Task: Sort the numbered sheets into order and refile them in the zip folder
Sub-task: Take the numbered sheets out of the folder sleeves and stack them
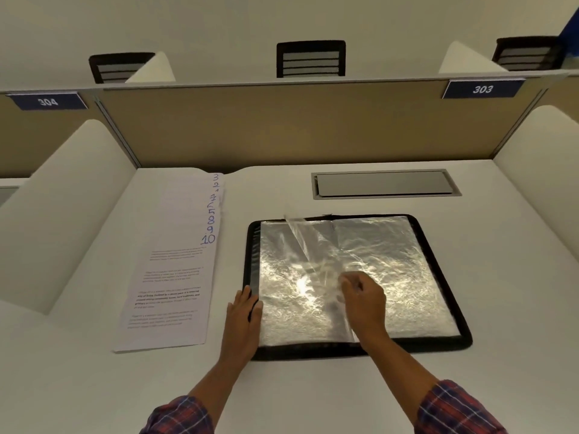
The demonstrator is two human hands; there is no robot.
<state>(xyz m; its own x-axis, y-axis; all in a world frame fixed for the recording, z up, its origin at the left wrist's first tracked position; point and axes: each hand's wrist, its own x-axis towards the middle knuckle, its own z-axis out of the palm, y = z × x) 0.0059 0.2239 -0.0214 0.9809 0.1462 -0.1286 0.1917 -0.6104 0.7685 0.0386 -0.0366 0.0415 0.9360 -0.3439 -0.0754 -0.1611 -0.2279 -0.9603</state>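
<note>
Left hand (242, 311) lies flat on zip folder (423, 341) edge; right hand (365, 300) pinches a clear sleeve (300, 242).

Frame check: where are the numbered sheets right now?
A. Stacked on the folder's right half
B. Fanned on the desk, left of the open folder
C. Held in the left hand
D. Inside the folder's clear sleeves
B: the sheets lie fanned on the desk left of the folder, while the right hand pinches a clear sleeve and the left hand rests on the folder's edge.
</note>
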